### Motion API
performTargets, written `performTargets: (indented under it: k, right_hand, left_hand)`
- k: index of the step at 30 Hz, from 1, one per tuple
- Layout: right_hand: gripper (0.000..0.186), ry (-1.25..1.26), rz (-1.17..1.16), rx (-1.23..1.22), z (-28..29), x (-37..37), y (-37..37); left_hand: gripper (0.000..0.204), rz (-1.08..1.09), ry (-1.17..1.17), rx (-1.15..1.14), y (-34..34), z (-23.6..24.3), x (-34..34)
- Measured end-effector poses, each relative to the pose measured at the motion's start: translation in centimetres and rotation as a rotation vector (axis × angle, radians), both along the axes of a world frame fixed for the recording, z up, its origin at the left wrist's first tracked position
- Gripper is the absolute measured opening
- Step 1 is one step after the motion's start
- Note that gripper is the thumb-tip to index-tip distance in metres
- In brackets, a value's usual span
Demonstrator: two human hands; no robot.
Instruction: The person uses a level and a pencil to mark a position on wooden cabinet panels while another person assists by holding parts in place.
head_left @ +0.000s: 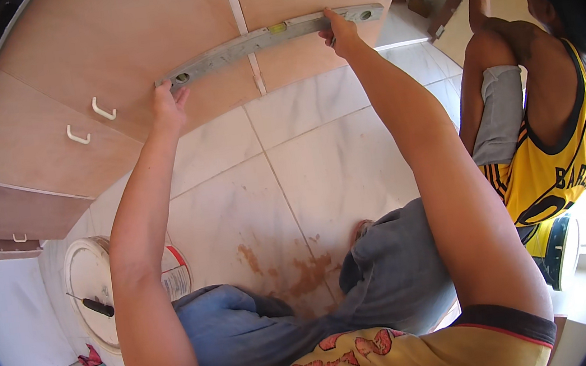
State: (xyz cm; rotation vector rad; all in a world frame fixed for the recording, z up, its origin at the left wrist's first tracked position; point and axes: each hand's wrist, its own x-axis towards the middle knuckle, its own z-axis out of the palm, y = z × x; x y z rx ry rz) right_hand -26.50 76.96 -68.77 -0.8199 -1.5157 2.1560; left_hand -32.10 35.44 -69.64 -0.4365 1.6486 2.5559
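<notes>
A long grey spirit level [241,46] lies across the pale wooden cabinet fronts [118,44], with a yellowish vial at its middle. My left hand [170,104] grips its left end, the thumb on the upper edge and the fingers underneath, partly spread. Toward the other end, my right hand [342,35] holds it between thumb and fingers. Behind the level runs a narrow light strip [235,3] between two panels.
White handles [104,109] stick out from the cabinet at left. A screwdriver [97,307] rests on a white bucket [79,261] beside my left arm. Reddish-brown smears mark the tiled floor [214,192]. Close at right sits a person in a yellow sleeveless shirt [559,167].
</notes>
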Motion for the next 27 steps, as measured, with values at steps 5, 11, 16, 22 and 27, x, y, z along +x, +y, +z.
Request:
performTargets:
  k: [5, 11, 16, 22, 27]
  right_hand:
    - [0.051, 0.036, -0.022, -0.027, 0.1, -0.6, -0.6]
    - [0.051, 0.023, 0.01, -0.032, 0.2, -0.8, -1.4]
    - [0.052, 0.039, -0.003, -0.022, 0.5, -0.8, -1.4]
    - [0.046, 0.004, 0.02, -0.038, 0.1, -0.8, -0.8]
    - [0.047, 0.021, 0.008, -0.065, 1.0, -1.1, -2.0]
  left_hand:
    - [0.039, -0.069, 0.017, -0.032, -0.3, -0.5, -0.4]
    - [0.038, -0.016, 0.002, -0.075, 0.4, -1.1, -0.5]
    - [0.041, 0.065, -0.031, -0.054, 1.9, -1.1, -0.3]
    - [0.044, 0.073, -0.072, -0.007, 4.4, 0.5, 0.5]
    - [0.05, 0.193, -0.035, 0.065, 4.5, 0.8, 0.8]
